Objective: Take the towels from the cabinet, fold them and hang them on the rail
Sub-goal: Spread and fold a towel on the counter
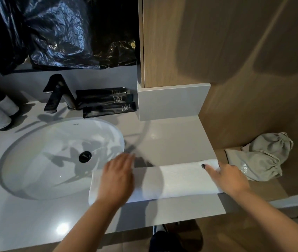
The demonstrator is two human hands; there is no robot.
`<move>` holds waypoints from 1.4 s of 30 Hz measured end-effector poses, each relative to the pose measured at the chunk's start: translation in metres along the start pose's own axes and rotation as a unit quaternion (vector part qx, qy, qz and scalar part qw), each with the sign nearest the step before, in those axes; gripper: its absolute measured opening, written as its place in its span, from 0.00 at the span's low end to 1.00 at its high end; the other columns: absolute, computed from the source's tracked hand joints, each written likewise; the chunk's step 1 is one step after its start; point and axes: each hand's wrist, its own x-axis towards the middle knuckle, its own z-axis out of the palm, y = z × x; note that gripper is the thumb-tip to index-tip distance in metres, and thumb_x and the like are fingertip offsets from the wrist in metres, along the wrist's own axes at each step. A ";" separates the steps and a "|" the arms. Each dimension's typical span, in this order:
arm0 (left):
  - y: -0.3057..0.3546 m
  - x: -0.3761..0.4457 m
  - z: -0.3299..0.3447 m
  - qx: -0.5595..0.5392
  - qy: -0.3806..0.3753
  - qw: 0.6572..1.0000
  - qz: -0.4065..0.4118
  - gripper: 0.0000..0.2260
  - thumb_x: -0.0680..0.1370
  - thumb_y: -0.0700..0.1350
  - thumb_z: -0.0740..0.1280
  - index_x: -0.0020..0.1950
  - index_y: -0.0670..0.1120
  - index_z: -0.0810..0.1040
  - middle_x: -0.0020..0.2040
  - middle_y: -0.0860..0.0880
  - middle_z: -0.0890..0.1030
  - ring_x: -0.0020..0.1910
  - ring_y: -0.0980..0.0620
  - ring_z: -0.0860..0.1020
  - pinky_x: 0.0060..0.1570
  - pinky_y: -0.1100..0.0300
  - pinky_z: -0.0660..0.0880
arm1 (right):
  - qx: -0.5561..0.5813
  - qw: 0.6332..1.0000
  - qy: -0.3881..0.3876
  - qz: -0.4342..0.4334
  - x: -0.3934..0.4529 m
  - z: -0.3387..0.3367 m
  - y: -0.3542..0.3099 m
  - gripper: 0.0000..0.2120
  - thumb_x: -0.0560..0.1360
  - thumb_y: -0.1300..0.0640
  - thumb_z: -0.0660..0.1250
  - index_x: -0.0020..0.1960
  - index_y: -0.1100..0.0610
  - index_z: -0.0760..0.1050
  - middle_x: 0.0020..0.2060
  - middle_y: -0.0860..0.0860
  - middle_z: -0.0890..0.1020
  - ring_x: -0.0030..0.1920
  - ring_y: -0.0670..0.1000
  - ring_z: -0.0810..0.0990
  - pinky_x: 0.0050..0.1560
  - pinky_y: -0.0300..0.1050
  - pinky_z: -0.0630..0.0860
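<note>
white towel (171, 180) out of cabinet, lying as long folded strip on counter (35, 224) beside sink (35, 142). left hand (117, 179) flat, pressing its left end; right hand (230, 177) holding right end down, fingers extended. looks mid-fold; hanging not done, rail not visible.

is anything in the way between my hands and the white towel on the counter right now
Nothing visible is. Your left hand lies flat on the white towel, and your right hand touches its right end. No rail is in view.
</note>
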 end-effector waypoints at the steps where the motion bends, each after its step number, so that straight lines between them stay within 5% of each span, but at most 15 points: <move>1: 0.014 0.004 0.006 -0.025 -0.023 0.998 0.050 0.19 0.78 0.46 0.61 0.67 0.44 0.77 0.64 0.43 0.80 0.64 0.43 0.78 0.61 0.44 0.75 | 0.014 1.000 -0.008 0.013 0.001 -0.001 -0.001 0.30 0.75 0.30 0.55 0.55 0.56 0.76 0.36 0.48 0.77 0.40 0.52 0.79 0.42 0.49 0.80; 5: 0.033 0.008 0.029 -0.012 -0.113 0.987 0.117 0.22 0.82 0.53 0.52 0.70 0.49 0.75 0.66 0.49 0.79 0.67 0.48 0.76 0.65 0.48 0.72 | 0.042 0.997 0.063 0.008 -0.003 -0.011 -0.017 0.25 0.74 0.41 0.68 0.63 0.56 0.72 0.54 0.55 0.80 0.55 0.59 0.79 0.52 0.53 0.75; 8: 0.030 0.007 0.036 0.004 -0.124 0.986 0.110 0.22 0.82 0.53 0.52 0.71 0.48 0.75 0.66 0.49 0.79 0.68 0.48 0.75 0.65 0.48 0.71 | -0.024 0.960 0.210 -0.182 -0.018 0.001 -0.045 0.25 0.69 0.61 0.74 0.65 0.58 0.75 0.61 0.55 0.78 0.62 0.58 0.76 0.59 0.57 0.72; 10: 0.032 0.007 0.037 0.016 -0.130 0.986 0.104 0.23 0.82 0.53 0.51 0.72 0.47 0.73 0.68 0.49 0.78 0.69 0.48 0.74 0.67 0.48 0.69 | -0.018 0.934 0.178 -0.310 -0.033 0.025 -0.071 0.26 0.68 0.65 0.73 0.66 0.57 0.76 0.64 0.54 0.78 0.66 0.55 0.75 0.68 0.55 0.69; 15: 0.033 0.003 0.037 0.019 -0.151 0.984 0.092 0.27 0.84 0.55 0.42 0.75 0.45 0.69 0.73 0.47 0.72 0.74 0.49 0.68 0.75 0.50 0.61 | -0.110 0.932 0.086 -0.334 -0.048 0.060 -0.100 0.26 0.78 0.48 0.51 0.69 0.57 0.74 0.67 0.51 0.78 0.71 0.53 0.72 0.72 0.55 0.59; 20: 0.025 -0.002 0.041 0.009 -0.167 0.985 0.052 0.31 0.81 0.63 0.42 0.80 0.48 0.59 0.79 0.48 0.61 0.79 0.51 0.54 0.75 0.50 0.47 | -0.157 0.932 0.042 -0.324 -0.041 0.060 -0.093 0.28 0.80 0.42 0.47 0.74 0.53 0.69 0.71 0.53 0.73 0.74 0.56 0.67 0.73 0.64 0.60; 26: 0.005 -0.012 0.029 0.022 -0.165 0.986 0.004 0.39 0.75 0.74 0.38 0.81 0.55 0.46 0.80 0.51 0.46 0.80 0.49 0.41 0.76 0.45 0.38 | -0.130 0.956 -0.061 -0.254 -0.021 0.031 -0.063 0.47 0.65 0.21 0.33 0.79 0.42 0.37 0.79 0.48 0.37 0.77 0.55 0.29 0.72 0.68 0.31; 29: 0.001 -0.015 0.028 0.035 -0.156 0.987 0.033 0.34 0.79 0.69 0.42 0.81 0.53 0.47 0.81 0.47 0.48 0.80 0.44 0.45 0.73 0.35 0.42 | -0.127 0.961 -0.110 -0.218 -0.012 0.018 -0.061 0.49 0.63 0.20 0.33 0.78 0.42 0.33 0.77 0.47 0.31 0.74 0.54 0.23 0.71 0.68 0.29; 33: 0.004 -0.017 0.031 0.034 -0.147 0.966 0.208 0.27 0.83 0.55 0.47 0.81 0.48 0.52 0.81 0.46 0.53 0.80 0.45 0.53 0.70 0.30 0.54 | -0.132 0.962 -0.059 -0.233 -0.017 0.028 -0.077 0.42 0.72 0.28 0.32 0.79 0.50 0.33 0.77 0.51 0.32 0.75 0.56 0.26 0.69 0.69 0.28; 35: 0.005 -0.016 0.033 0.038 -0.142 0.960 0.238 0.27 0.82 0.52 0.49 0.81 0.46 0.54 0.80 0.46 0.56 0.79 0.45 0.56 0.71 0.35 0.53 | -0.137 0.949 -0.002 -0.285 -0.023 0.041 -0.086 0.36 0.78 0.38 0.37 0.81 0.55 0.43 0.80 0.54 0.43 0.78 0.57 0.35 0.72 0.71 0.37; 38: 0.018 -0.014 0.037 0.049 -0.143 0.971 0.188 0.26 0.83 0.52 0.47 0.78 0.42 0.61 0.78 0.43 0.63 0.77 0.45 0.60 0.71 0.39 0.53 | -0.147 0.936 0.011 -0.319 -0.027 0.052 -0.096 0.31 0.80 0.45 0.43 0.78 0.60 0.58 0.78 0.57 0.60 0.79 0.59 0.52 0.71 0.71 0.57; 42: 0.046 -0.005 0.045 0.035 -0.171 0.981 0.079 0.27 0.84 0.54 0.44 0.76 0.40 0.65 0.76 0.43 0.66 0.76 0.45 0.62 0.69 0.41 0.56 | -0.157 0.927 0.003 -0.342 -0.020 0.053 -0.095 0.30 0.82 0.44 0.43 0.76 0.58 0.64 0.76 0.56 0.65 0.78 0.58 0.56 0.73 0.67 0.57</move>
